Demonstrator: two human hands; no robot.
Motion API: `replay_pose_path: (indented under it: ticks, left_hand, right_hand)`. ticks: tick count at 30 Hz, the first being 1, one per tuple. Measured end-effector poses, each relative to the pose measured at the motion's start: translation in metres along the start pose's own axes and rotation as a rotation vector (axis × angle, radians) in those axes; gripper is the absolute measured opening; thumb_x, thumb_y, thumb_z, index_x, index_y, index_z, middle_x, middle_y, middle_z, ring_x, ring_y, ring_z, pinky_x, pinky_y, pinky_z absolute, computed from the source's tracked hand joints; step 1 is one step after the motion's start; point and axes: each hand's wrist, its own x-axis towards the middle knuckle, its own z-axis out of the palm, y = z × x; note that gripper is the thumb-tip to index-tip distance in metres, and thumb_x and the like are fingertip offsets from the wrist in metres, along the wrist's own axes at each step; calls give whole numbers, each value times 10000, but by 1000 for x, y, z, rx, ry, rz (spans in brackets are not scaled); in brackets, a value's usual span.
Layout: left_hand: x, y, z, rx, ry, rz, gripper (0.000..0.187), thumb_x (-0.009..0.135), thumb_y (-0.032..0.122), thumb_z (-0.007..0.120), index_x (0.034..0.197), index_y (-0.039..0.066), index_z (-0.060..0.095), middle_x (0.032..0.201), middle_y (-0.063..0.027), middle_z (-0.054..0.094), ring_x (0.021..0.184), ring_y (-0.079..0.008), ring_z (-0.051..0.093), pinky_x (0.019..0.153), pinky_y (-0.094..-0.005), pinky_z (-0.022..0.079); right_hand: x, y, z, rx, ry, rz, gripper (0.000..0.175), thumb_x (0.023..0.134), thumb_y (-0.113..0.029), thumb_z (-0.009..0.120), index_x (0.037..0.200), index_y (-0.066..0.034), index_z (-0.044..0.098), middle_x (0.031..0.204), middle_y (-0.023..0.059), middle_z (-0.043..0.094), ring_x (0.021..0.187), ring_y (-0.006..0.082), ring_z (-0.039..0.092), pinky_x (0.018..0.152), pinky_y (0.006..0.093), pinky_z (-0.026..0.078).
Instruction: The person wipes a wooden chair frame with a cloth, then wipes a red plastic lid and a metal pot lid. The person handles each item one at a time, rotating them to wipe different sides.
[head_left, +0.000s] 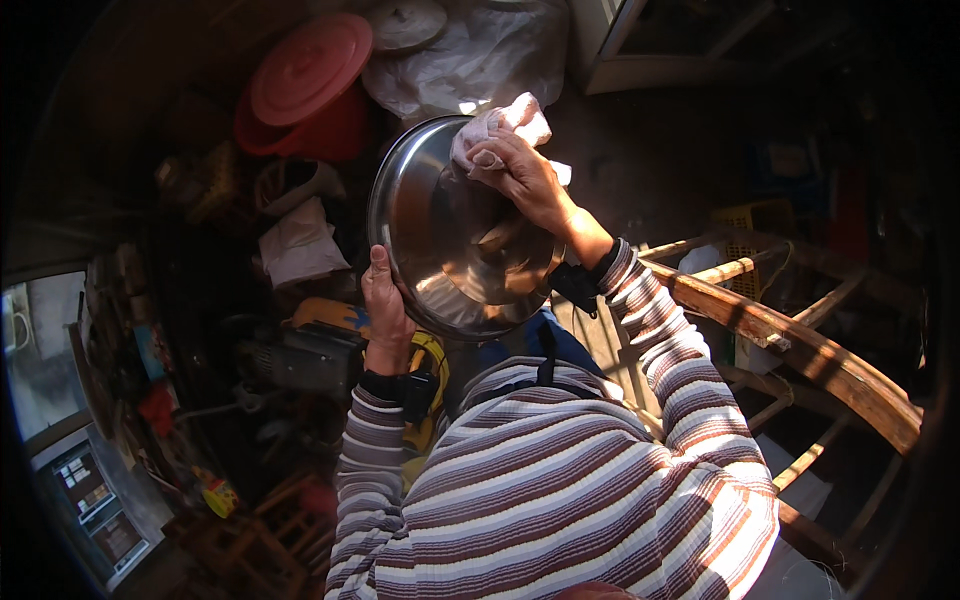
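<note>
A round, shiny metal basin or lid (427, 225) is held up in front of my body, tilted, its polished face turned towards me. My left hand (388, 307) grips its lower left rim, thumb on the near side and the fingers mostly hidden behind. In my right hand (529, 180) is a bunched pale pink cloth (480, 139), pressed against the upper right of the metal face. Part of the cloth sticks out past the rim into sunlight. Reflections on the metal make its depth hard to judge.
A red plastic bucket with a lid (311, 71) stands beyond, beside a translucent plastic sheet (480, 60). A wooden ladder (795, 330) lies to the right, near a yellow crate (750, 217). At left are a white bag (304, 244) and a dark machine (307, 360).
</note>
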Motion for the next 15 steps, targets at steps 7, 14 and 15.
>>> replay_pose_path:
  ticks: [7,14,15]
  left_hand:
    - [-2,-31,22,181,48,118,271,1027,224,518,1114,-2,640,1078,-24,650,971,-86,587,849,-276,487]
    - [-19,5,28,268,-212,-60,409,1036,343,503,1047,-37,654,923,-59,695,772,-118,644,685,-249,527]
    - [-23,7,31,219,-199,-71,418,1034,349,502,1052,-39,655,939,-70,699,786,-125,653,700,-257,537]
  right_hand:
    - [-2,-87,40,-152,-254,-374,319,757,-203,707,1065,-142,652,1075,61,631,1149,273,565,976,457,415]
    - [26,-49,0,-216,92,-281,323,728,-294,667,984,-97,673,1000,108,647,994,312,598,887,434,437]
    - [28,-39,-13,-216,57,-197,331,779,-305,655,1020,-77,673,1028,135,650,999,338,598,881,446,449]
